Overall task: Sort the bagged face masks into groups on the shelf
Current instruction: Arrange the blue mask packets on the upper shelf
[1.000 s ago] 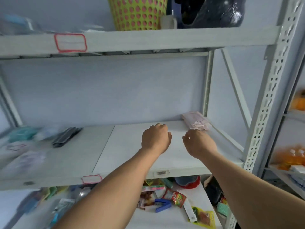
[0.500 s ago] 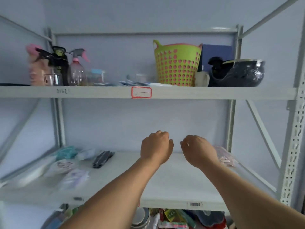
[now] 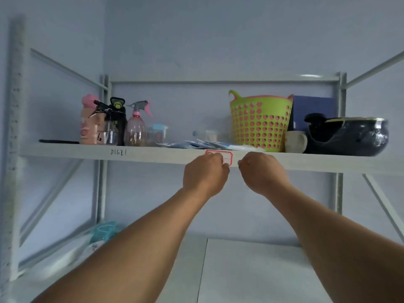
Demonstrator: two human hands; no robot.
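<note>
Both forearms reach up from the bottom edge. Left hand (image 3: 205, 173) is raised in front of the upper shelf (image 3: 65, 150), fingers curled into a loose fist, holding nothing visible; knuckles overlap the red-bordered label (image 3: 227, 157) on the shelf's front edge. Right hand (image 3: 262, 173) is just beside it, apart, fingers also curled, nothing in it. Whether either hand touches the shelf edge I cannot tell.

Lower shelf (image 3: 251, 270) shows between and under the arms, a seam running front to back through its middle. Near its left edge lie blurred bagged masks (image 3: 102, 234): one teal pack at the back left corner, paler clear-wrapped ones in front of it, partly hidden by the left forearm. Details too blurred to read.

On the upper shelf, at the front edge just behind the hands, is a flat pile of more bagged masks (image 3: 207, 144), clear wrappers with blue and white inside, overlapping, lying flat. Left of them, toward the left end: a small clear jar with a blue lid (image 3: 158, 134), a clear spray bottle (image 3: 136, 125) with a pink and grey trigger, a black-lidded bottle (image 3: 115, 123), a pink bottle (image 3: 88, 121). "D1621" is handwritten on the front edge below these. Right of the pile: a green basket (image 3: 260, 122) with pink heart holes, a white cup (image 3: 295, 142) touching its right side, a dark blue box (image 3: 312, 110) behind, and a dark bowl-shaped pot (image 3: 347, 136) at the right end.
</note>
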